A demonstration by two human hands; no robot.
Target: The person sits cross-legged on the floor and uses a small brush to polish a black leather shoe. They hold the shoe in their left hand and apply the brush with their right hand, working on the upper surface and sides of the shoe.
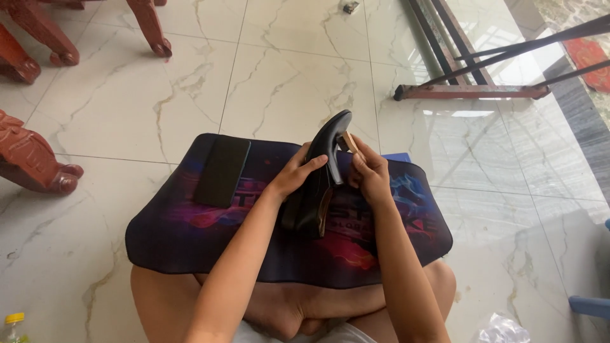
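Note:
A black shoe stands tilted up on a dark mat with red and blue print, sole toward me. My left hand grips the shoe from the left side. My right hand is closed on its right side, pinching a small tan piece against the shoe. A second dark shoe lies on the mat under my hands, partly hidden. A black phone lies flat on the mat's far left.
The mat rests on a white marble floor in front of my crossed legs. Red carved furniture legs stand at the far left. A metal frame lies at the far right. A bottle sits near left.

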